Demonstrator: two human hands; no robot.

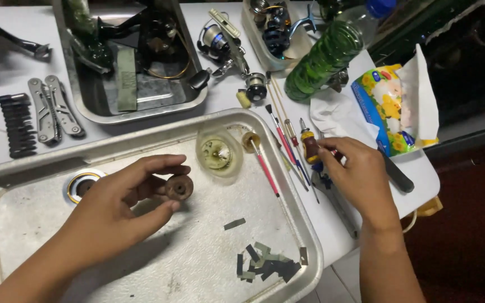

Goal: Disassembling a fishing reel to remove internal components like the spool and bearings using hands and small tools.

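A white table [7,33] carries 2 dull metal trays with rolled rims: the near tray [141,264], scuffed and pale inside, and a smaller far tray [141,109] full of dark reel parts. To the right stands a ribbed green plastic bottle [321,59] beside a floral tissue pack [391,106]. The left hand [119,207] hovers over the near tray, its thumb and fingers closed around a small brown disc [179,187], round, matte and holed at its centre. The right hand [360,174] rests on the table just right of the tray, fingers curled on the amber handle of a small screwdriver [310,146]. A clear round dish [218,152] sits far of the disc, and cut grey-green strips [268,265] lie near.
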